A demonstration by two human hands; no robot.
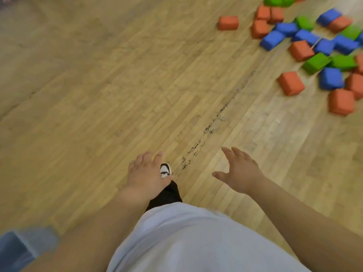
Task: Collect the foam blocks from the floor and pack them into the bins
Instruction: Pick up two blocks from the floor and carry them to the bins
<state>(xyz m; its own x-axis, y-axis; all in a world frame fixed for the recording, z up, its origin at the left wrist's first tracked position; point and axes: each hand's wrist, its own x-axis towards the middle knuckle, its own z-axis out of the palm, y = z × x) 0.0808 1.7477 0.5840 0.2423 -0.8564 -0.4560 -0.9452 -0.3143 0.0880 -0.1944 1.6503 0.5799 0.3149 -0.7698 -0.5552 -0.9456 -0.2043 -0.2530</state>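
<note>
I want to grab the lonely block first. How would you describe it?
Look at the pile of foam blocks at the picture's top right. Left of it lies one orange block. Unlike the others, it sits well apart, farthest left.

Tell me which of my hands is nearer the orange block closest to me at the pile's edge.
Right. The right hand hangs open, left of that orange block and nearer you; the left hand is farther left again, by the shoe.
</note>
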